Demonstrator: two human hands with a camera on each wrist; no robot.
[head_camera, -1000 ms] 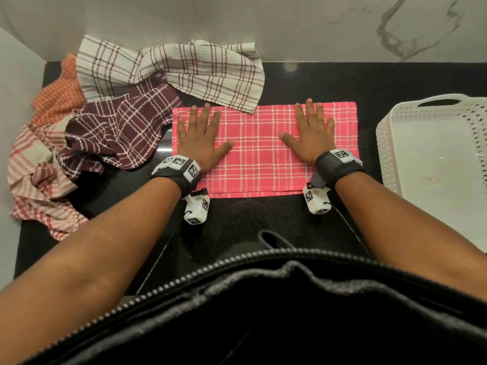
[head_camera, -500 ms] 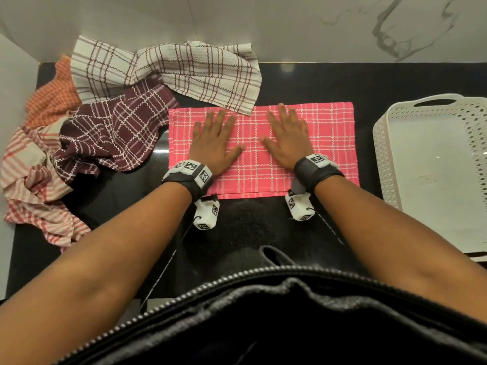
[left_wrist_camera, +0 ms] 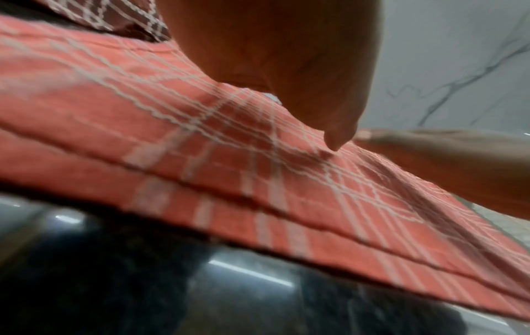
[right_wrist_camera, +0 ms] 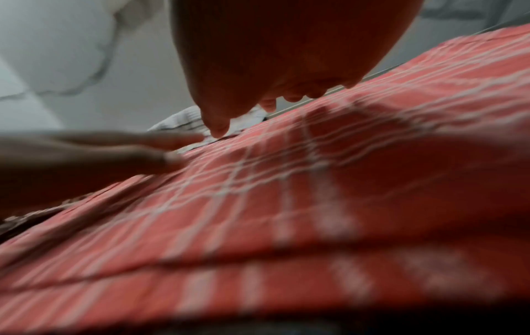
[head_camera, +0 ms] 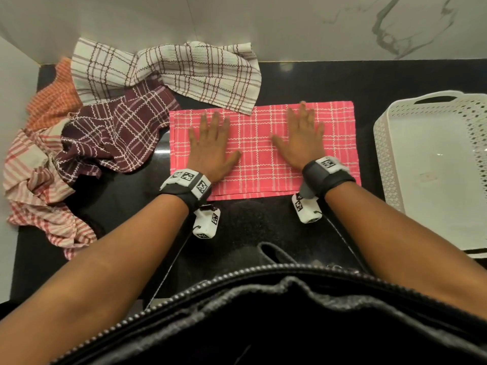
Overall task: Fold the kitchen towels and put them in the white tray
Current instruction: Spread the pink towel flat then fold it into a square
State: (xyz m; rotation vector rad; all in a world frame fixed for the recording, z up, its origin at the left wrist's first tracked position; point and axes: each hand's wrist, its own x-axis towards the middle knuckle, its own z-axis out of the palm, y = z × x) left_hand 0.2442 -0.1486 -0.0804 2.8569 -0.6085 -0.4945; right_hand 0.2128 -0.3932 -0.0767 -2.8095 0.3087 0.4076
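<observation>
A pink checked kitchen towel (head_camera: 261, 164) lies folded in half on the black counter (head_camera: 263, 227), two layers showing at its near edge (left_wrist_camera: 258, 204). My left hand (head_camera: 210, 143) presses flat on its left part, fingers straight. My right hand (head_camera: 303, 138) presses flat on its right part, fingers straight too. The left wrist view shows my left thumb (left_wrist_camera: 335, 136) on the towel, and the right wrist view shows my right thumb (right_wrist_camera: 218, 127) above the cloth (right_wrist_camera: 315, 204). The white tray (head_camera: 395, 159) stands to the right of the towel.
A heap of unfolded towels lies at the left: a white checked one (head_camera: 168, 72) overlapping the pink towel's far edge, a maroon checked one (head_camera: 116, 133), an orange one (head_camera: 50, 101) and a red striped one (head_camera: 34, 180). A marble wall (head_camera: 263, 22) rises behind the counter.
Both hands slid together toward the towel's middle, then apart again toward its ends, staying flat on the cloth.
</observation>
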